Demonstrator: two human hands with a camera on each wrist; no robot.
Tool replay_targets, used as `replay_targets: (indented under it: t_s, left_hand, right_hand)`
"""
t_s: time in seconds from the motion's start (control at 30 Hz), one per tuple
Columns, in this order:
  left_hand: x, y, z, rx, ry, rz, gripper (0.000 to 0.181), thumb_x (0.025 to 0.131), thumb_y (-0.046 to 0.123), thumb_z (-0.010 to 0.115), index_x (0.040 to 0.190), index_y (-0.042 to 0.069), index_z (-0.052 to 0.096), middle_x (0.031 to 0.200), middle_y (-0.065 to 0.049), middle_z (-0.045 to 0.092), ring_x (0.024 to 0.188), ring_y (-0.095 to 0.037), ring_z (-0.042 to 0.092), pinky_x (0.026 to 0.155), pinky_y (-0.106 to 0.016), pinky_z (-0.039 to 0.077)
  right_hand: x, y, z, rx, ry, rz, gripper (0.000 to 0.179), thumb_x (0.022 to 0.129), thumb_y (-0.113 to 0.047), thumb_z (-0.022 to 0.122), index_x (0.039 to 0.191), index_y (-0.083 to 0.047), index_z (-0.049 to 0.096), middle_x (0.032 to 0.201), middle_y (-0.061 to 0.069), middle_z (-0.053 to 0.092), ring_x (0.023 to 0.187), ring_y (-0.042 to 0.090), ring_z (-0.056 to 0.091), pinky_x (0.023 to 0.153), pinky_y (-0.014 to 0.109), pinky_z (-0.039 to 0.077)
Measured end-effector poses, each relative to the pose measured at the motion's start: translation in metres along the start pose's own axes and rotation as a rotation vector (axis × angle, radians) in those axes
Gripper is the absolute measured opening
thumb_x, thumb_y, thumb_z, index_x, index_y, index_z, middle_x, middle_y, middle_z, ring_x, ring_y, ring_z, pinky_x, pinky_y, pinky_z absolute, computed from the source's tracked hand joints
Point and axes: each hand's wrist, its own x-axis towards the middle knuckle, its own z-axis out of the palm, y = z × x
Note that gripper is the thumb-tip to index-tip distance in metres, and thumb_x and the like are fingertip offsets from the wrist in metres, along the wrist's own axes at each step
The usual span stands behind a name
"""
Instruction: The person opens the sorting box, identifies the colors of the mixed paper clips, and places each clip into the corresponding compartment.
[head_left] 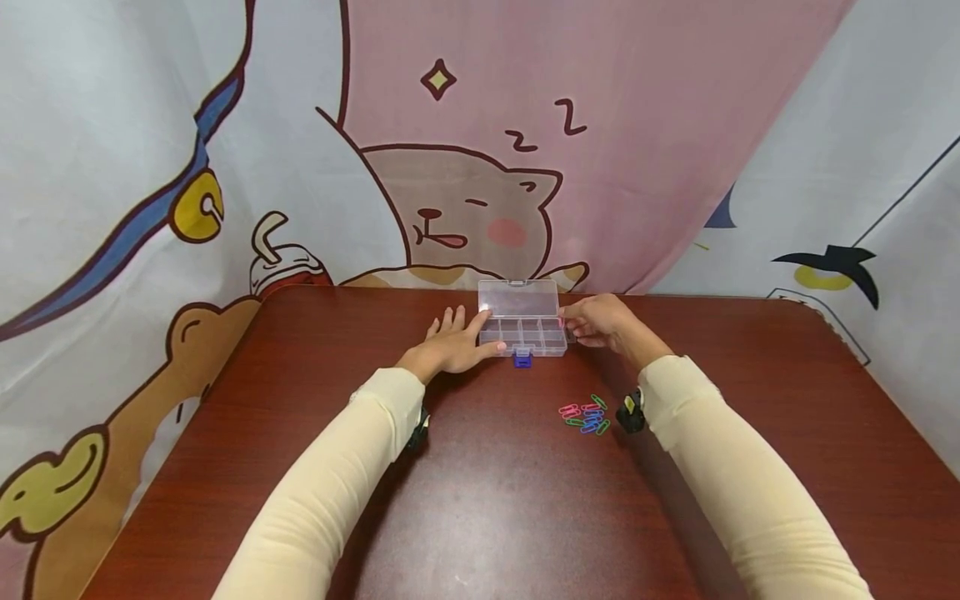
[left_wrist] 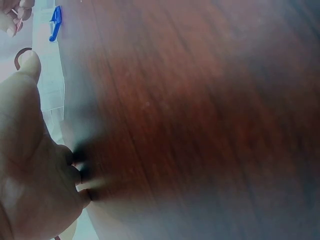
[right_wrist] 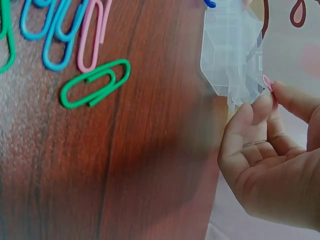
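A clear plastic compartment box (head_left: 533, 337) lies near the table's far edge with its lid (head_left: 519, 298) raised. My left hand (head_left: 454, 343) is at its left side, fingers spread; the thumb (left_wrist: 31, 65) and index finger reach the box and the other fingers rest on the table. At the right end of the box, my right hand (head_left: 606, 321) pinches a pink paper clip (right_wrist: 268, 82) between thumb and index finger. A blue latch (head_left: 522, 361) hangs at the box's front.
A loose group of pink, blue and green paper clips (head_left: 591, 417) lies on the brown table (head_left: 517, 500), in front of the box and toward the right. Behind the table hangs a cartoon-printed curtain (head_left: 637, 167).
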Motion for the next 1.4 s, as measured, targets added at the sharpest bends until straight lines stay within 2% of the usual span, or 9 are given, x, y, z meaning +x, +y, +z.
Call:
replay_targets:
  t_s: [0.17,0.43,0.67,1.0,1.4]
  left_hand:
    - [0.0002,0.0006,-0.0005,0.001,-0.004,-0.004,0.082,0.093,0.073,0.031,0.158,0.030,0.004,0.161,-0.023,0.000,0.148,-0.040,-0.003,0.119,-0.054,0.002]
    - [-0.0011,0.0017,0.0000,-0.002,-0.008,-0.002,0.083,0.092,0.073,0.031,0.158,0.031,0.003,0.161,-0.023,0.000,0.148,-0.040,-0.003,0.119,-0.054,0.002]
    - [-0.0029,0.0019,-0.0001,0.005,-0.005,-0.006,0.082,0.093,0.072,0.031,0.158,0.030,0.004,0.161,-0.023,0.001,0.148,-0.041,-0.002,0.119,-0.054,0.003]
    - [-0.0025,0.0025,-0.0014,0.003,-0.010,-0.007,0.082,0.093,0.073,0.030,0.158,0.031,0.003,0.161,-0.023,0.000,0.148,-0.040,-0.002,0.119,-0.053,0.003]
    - [-0.0017,0.0028,-0.0023,0.003,-0.011,-0.006,0.082,0.093,0.073,0.030,0.158,0.031,0.003,0.161,-0.023,0.000,0.149,-0.040,-0.002,0.119,-0.053,0.002]
  right_hand:
    - [0.0022,-0.0002,0.0003,0.022,0.006,0.013,0.033,0.095,-0.025,0.064,0.113,0.002,0.059,0.072,-0.003,0.060,0.063,0.008,0.056,0.076,0.033,0.055]
    - [0.0027,0.0004,0.0021,0.023,0.004,0.014,0.036,0.095,-0.026,0.062,0.119,0.000,0.058,0.086,0.002,0.065,0.062,0.008,0.057,0.072,0.031,0.055]
    - [0.0014,0.0001,0.0027,0.019,-0.015,0.020,0.041,0.095,-0.025,0.062,0.124,0.003,0.056,0.085,0.003,0.066,0.062,0.008,0.058,0.069,0.029,0.055]
    - [0.0004,0.0009,0.0018,0.007,-0.005,0.035,0.039,0.094,-0.026,0.063,0.120,0.003,0.059,0.084,0.004,0.066,0.063,0.011,0.058,0.065,0.029,0.054]
    - [-0.0003,0.0031,0.0008,0.000,-0.017,0.037,0.039,0.094,-0.027,0.063,0.119,0.003,0.059,0.086,0.005,0.067,0.065,0.012,0.058,0.068,0.031,0.054]
